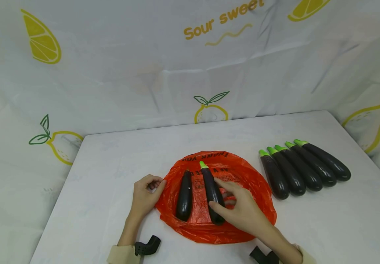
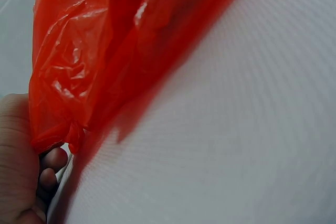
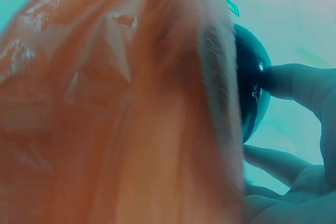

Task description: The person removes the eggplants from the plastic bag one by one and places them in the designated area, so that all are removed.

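A red plastic bag (image 1: pixel 198 234) lies spread open on the table, its rim bunched up all round. Its left edge is pinched by my left hand (image 1: pixel 146 194); in the left wrist view the curled fingers (image 2: pixel 48 178) sit under the gathered red film. Inside the bag, one eggplant (image 1: pixel 184 198) lies at the left. Beside it, my right hand (image 1: pixel 242 207) grips a second eggplant (image 1: pixel 211 185) between thumb and fingers, its green stem end pointing away from me. The right wrist view shows the thumb on this dark eggplant (image 3: pixel 254 85), partly hidden behind the bag wall.
Several more eggplants (image 1: pixel 295 172) lie side by side in a slanted row to the right of the bag. The white table (image 1: pixel 110 157) ends at a white curtain (image 1: pixel 127 73) printed with lemons, which hangs behind and along the sides.
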Demonstrator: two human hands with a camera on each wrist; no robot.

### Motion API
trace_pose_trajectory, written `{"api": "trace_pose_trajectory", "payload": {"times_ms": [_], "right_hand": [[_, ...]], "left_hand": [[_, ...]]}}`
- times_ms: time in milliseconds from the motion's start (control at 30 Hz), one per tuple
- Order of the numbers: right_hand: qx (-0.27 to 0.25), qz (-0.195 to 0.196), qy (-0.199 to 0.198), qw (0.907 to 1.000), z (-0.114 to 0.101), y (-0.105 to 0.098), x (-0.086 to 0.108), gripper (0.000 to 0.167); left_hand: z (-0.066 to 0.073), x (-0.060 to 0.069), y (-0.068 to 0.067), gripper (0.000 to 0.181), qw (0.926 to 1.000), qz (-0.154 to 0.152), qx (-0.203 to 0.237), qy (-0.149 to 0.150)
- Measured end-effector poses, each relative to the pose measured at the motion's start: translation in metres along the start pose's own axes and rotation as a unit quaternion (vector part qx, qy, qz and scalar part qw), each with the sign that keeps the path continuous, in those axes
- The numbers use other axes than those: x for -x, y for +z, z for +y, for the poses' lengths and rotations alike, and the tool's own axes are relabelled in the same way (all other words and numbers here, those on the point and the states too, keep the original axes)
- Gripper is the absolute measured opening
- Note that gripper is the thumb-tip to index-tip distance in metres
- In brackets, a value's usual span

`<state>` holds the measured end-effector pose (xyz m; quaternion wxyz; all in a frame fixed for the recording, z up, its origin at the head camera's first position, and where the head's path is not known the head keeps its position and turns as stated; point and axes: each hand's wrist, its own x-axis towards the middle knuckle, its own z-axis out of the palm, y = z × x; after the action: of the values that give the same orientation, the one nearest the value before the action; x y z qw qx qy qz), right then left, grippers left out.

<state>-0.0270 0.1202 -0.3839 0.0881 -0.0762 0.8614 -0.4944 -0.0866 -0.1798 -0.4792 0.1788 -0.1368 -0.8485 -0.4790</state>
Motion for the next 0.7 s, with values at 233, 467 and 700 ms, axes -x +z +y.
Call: {"api": "trace_pose_trajectory", "payload": {"times_ms": [233,467,700], "right_hand": [[0.004,0.006,0.001,1.0,0.001,-0.011,0.006,0.066],[0.021,0.028,0.009,0.9993,0.003,-0.026,0.015,0.068],[0.042,0.049,0.022,0.9977,0.007,-0.038,0.025,0.068]], "left_hand": [[-0.001,0.0,0.001,0.005,1.0,0.005,-0.004,0.004],[0.001,0.0,-0.001,0.008,1.0,-0.005,-0.004,-0.006],[0.002,0.0,-0.001,0.005,0.9999,-0.005,-0.007,-0.01]]}}
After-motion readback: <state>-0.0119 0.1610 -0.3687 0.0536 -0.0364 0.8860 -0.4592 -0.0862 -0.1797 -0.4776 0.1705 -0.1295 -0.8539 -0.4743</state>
